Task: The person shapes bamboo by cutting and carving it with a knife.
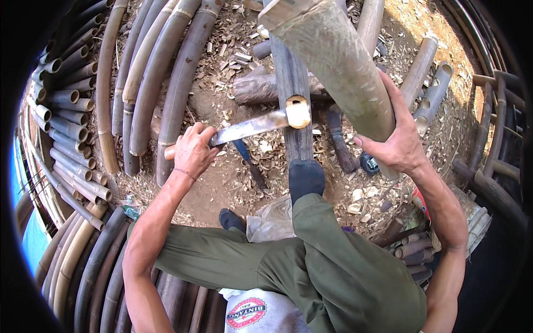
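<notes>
My left hand (191, 147) is closed round the wooden handle of a long-bladed knife (250, 127). The blade points right, its far end meeting a freshly cut pale notch (298, 114) with a dark hole, on a grey bamboo pole (292, 72). My right hand (401, 136) grips the near end of a thick pale wooden block (344, 66), raised over the right side and tilted away to the upper left. My dark-socked foot (306, 176) presses on the pole's near end.
The pole crosses a short log (256, 89). Bamboo poles (189, 72) lie at left, beside a stack of bamboo ends (66, 97). A blue-handled tool (250, 164) lies on chip-covered ground. Holed bamboo (433, 100) lies right, and a tape measure (368, 163) near my right hand.
</notes>
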A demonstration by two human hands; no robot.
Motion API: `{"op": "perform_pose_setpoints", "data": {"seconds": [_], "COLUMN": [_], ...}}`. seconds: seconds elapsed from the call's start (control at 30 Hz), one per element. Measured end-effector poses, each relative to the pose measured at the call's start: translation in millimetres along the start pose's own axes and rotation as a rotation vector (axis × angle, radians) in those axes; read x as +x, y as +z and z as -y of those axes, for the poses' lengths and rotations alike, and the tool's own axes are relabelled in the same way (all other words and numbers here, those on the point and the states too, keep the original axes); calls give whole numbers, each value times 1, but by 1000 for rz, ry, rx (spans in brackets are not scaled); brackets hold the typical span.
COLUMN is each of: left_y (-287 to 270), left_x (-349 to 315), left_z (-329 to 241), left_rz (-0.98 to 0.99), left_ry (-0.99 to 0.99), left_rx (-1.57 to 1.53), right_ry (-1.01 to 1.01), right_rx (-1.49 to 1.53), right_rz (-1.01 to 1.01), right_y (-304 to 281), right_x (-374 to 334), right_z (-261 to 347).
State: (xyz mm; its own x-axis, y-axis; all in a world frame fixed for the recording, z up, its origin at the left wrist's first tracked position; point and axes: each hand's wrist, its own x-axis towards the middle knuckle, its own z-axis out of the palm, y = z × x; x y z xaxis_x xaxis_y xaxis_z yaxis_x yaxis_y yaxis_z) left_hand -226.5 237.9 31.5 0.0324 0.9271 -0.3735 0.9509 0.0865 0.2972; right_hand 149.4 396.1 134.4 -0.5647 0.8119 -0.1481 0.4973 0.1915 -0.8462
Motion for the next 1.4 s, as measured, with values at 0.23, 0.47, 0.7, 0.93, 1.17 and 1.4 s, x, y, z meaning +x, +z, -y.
{"op": "perform_pose_setpoints", "data": {"seconds": [0.23,0.47,0.7,0.93,1.17,1.4], "left_y": [-11,-2,-3,0,10,-28], "left_x": [-2,3,34,33,29,67], "left_z": [-5,-6,5,5,9,13], "left_rz": [-19,198,249,186,101,-44], "left_ry": [55,37,65,82,129,-458], "left_rx": [-5,31,97,126,133,-1212], "right_ry": [-29,-37,-757,-679,-453,-314], "right_rx": [-117,-139,-445,-830,-1001,-622], "right_rz": [58,63,359,396,422,364], "right_y": [2,-1,13,9,1,7], "right_x": [-9,-7,-10,5,18,-66], "right_z": [2,3,-21,-25,-42,-23]}}
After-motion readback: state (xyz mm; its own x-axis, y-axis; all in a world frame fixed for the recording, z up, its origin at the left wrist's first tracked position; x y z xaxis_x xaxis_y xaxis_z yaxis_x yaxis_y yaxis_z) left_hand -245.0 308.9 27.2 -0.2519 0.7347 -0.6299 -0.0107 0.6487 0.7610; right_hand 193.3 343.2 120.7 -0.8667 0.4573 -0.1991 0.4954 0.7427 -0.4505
